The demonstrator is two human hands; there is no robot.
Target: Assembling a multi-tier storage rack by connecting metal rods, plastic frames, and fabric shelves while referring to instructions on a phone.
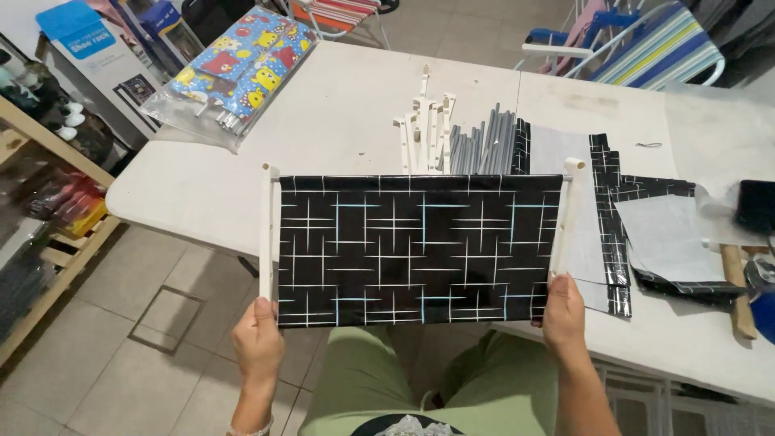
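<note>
The left hand is closed around the lower end of a white plastic rod, and the right hand is closed around the lower end of a matching white plastic rod. Between the two rods a rectangular black fabric panel with a pattern of thin white and pale blue crossing lines is stretched flat and held up in front of the body, just over the near edge of the white surface.

The panel is judged to be light and limp; its flatness appears to come only from the outward pull on the stiff rods, so a hold at the rod ends seems the surest one. The glossy cloth may be slippery.

Beyond the panel, on the surface, a bundle of white plastic brackets and grey metal tubes is laid. To the right of the panel, more cut pieces of the same black cloth with grey backing are spread out, near a wooden handle. Left of and beyond the panel, a clear bag of bright cartoon-print fabric is seen. Open tiled floor lies below and left of the panel.
</note>
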